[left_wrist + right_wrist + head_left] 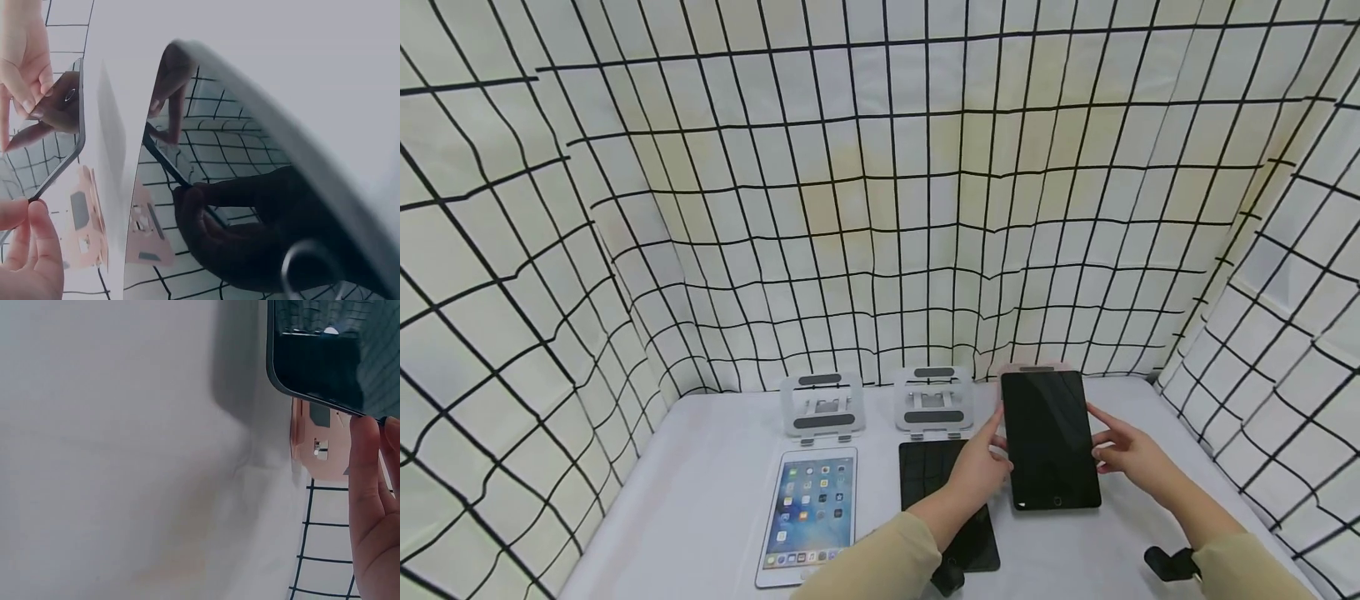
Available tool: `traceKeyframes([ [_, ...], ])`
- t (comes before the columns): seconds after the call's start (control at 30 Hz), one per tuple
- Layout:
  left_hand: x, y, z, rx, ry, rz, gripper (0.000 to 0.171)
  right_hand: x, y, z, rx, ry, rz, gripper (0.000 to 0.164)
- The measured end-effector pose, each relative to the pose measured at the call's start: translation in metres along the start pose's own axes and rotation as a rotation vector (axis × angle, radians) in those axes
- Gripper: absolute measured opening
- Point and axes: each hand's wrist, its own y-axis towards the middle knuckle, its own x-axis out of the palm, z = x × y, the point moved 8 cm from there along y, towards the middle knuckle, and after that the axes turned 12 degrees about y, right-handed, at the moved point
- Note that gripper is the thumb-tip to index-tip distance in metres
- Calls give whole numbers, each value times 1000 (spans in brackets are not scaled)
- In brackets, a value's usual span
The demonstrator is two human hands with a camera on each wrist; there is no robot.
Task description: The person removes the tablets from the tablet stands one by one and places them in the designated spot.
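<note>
Both hands hold a black tablet (1049,442) by its long side edges, dark screen facing the head camera. My left hand (981,471) pinches its left edge; my right hand (1131,450) grips the right edge with thumb and fingers. In the left wrist view, the left hand's fingertips (39,215) squeeze the thin rim. The right wrist view shows the right fingers (365,462) at the tablet's edge. Behind it stands a pink stand (322,440), mostly hidden in the head view by the tablet.
A second black tablet (925,467) lies under the left forearm. Left of it lies a white tablet (812,508) with its screen lit. Two clear stands with grey pads (823,408) and a matching stand (934,402) stand behind them. Black-gridded white walls (925,208) enclose the table.
</note>
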Motion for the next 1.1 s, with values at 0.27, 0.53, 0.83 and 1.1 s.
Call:
traceKeyframes([
  [0.27,17,-5,-6,-57,64,4,93,-6,-13,10,54,26,-38,77],
  [0.53,33,-10,-9,-114,30,-31,94,-13,-22,27,134,50,-84,80],
  [0.83,51,-15,-12,-145,4,-46,92,-21,-32,44,228,72,-102,84],
  [1.1,61,-27,-19,-258,-21,-67,86,-18,-40,53,265,136,-176,85],
])
